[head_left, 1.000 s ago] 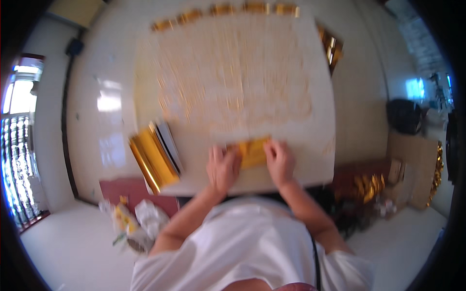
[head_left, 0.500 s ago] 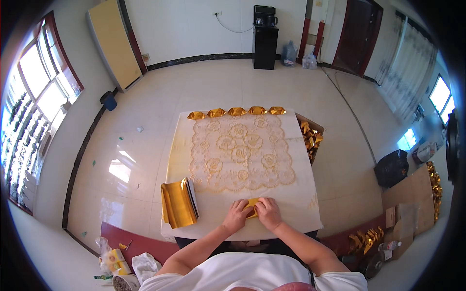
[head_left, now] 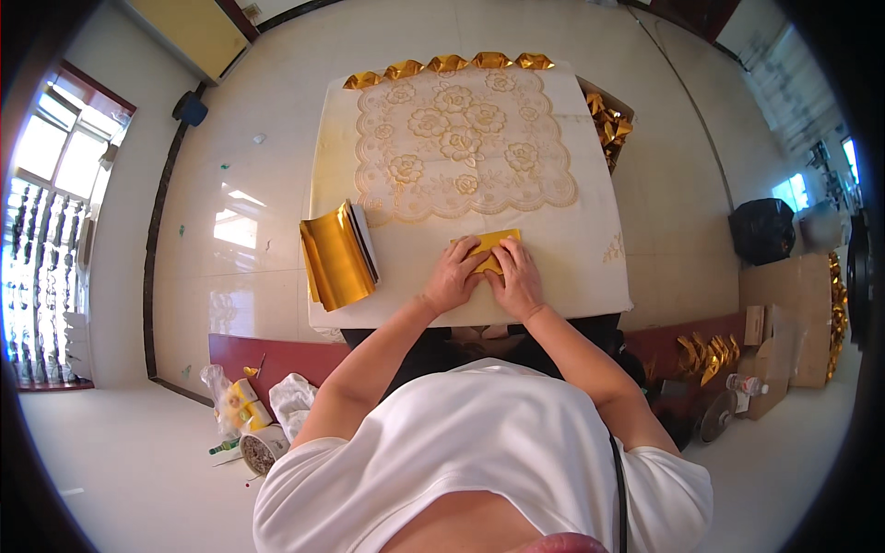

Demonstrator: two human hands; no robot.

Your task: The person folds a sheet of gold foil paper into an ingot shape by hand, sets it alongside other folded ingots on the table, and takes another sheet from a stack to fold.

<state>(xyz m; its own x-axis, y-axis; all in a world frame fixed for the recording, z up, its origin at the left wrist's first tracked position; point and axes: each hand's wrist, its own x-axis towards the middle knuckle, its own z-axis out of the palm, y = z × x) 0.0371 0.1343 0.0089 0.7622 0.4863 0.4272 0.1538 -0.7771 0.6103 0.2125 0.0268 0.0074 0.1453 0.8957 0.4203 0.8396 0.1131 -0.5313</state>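
Note:
A small folded piece of gold foil paper point(head_left: 501, 240) lies flat near the front edge of the cloth-covered table point(head_left: 406, 267). My left hand point(head_left: 453, 276) presses on its left part with bent fingers. Close beside it, my right hand point(head_left: 516, 281) holds the right part, fingers curled down onto it. The two hands' fingertips nearly meet over the paper. To the left rests a stack of gold foil sheets point(head_left: 336, 260), slightly curled. Along the far edge stands a row of several folded gold ingot shapes point(head_left: 448, 64).
An open box of gold folded pieces point(head_left: 608, 124) is beside the table's right edge. On the red bench point(head_left: 304, 358) behind are a plastic bag, white cloth and tub at left; more gold pieces point(head_left: 708, 355) and a bottle point(head_left: 747, 385) at right. A black bag point(head_left: 762, 230) sits on the floor.
The view has tipped downward, so the table sits higher in the picture. My hands remain on the gold paper, and more of it now shows beyond my fingers.

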